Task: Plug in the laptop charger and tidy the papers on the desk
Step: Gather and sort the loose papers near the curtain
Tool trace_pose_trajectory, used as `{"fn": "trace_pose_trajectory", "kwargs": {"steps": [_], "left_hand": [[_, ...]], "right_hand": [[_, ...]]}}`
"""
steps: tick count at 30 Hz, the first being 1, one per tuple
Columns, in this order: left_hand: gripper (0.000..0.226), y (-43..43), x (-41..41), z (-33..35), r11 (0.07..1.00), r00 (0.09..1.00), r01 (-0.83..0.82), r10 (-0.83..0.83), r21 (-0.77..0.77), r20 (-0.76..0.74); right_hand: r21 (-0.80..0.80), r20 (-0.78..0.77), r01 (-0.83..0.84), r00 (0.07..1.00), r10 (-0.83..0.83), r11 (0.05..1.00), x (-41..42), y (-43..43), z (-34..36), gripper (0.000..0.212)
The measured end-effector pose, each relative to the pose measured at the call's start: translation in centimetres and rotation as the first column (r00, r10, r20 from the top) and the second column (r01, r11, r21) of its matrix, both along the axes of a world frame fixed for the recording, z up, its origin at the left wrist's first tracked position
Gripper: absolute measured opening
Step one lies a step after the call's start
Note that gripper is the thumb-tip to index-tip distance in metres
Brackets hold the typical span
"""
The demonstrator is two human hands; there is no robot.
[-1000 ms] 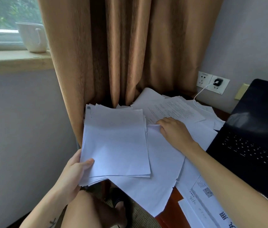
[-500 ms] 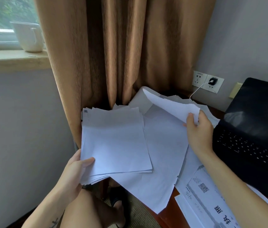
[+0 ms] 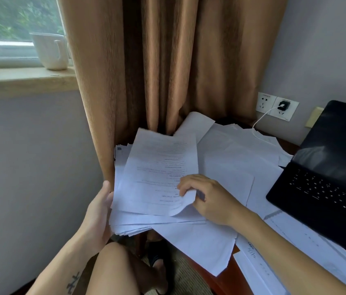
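My left hand point(image 3: 99, 211) grips the left edge of a stack of white papers point(image 3: 129, 222) held over the desk's left end. On top of the stack lies a printed sheet point(image 3: 161, 167), and my right hand point(image 3: 208, 199) pinches its curled lower right corner. More loose papers point(image 3: 231, 162) are spread over the desk between the stack and the open black laptop point(image 3: 325, 175) on the right. A black charger plug point(image 3: 283, 105) sits in the wall socket point(image 3: 289, 112), and its white cable point(image 3: 261, 118) runs down onto the papers.
A brown curtain point(image 3: 168, 60) hangs behind the desk corner. A white mug point(image 3: 49, 51) stands on the window sill at the left. Printed sheets point(image 3: 274, 262) lie at the near right, on the red-brown desk point(image 3: 227, 279). My knee shows below.
My right hand has lifted the printed sheet from the desk pile, carried it left and laid it on the stack in my left hand.
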State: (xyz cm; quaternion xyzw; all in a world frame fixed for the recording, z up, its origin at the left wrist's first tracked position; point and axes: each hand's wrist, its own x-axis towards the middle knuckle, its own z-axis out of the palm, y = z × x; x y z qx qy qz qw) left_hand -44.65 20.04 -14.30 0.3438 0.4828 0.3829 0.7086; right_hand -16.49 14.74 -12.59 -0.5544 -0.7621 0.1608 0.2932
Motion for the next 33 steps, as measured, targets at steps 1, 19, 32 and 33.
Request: {"fn": "trace_pose_trajectory", "kwargs": {"steps": [1, 19, 32, 33], "left_hand": [[0.074, 0.2, -0.1, 0.1, 1.000, 1.000, 0.014, -0.014, -0.012, 0.001], [0.039, 0.9, -0.2, -2.0, 0.989, 0.983, 0.110, -0.094, 0.094, -0.159], [0.031, -0.7, 1.2, -1.9, 0.991, 0.994, 0.081, -0.073, 0.103, -0.078], [0.030, -0.6, 1.2, -1.9, 0.992, 0.994, 0.074, -0.065, 0.105, -0.086]], "right_hand": [[-0.046, -0.006, 0.010, 1.000, -0.010, 0.999, 0.1, -0.3, 0.0, 0.037], [-0.281, 0.216, 0.773, 0.629, -0.747, 0.569, 5.4, -4.3, 1.0, 0.064], [-0.401, -0.570, 0.632, 0.394, -0.721, 0.663, 5.2, -3.8, 1.2, 0.078], [-0.350, -0.594, 0.654, 0.398, -0.699, 0.670, 5.7, -3.7, 1.1, 0.077]]}}
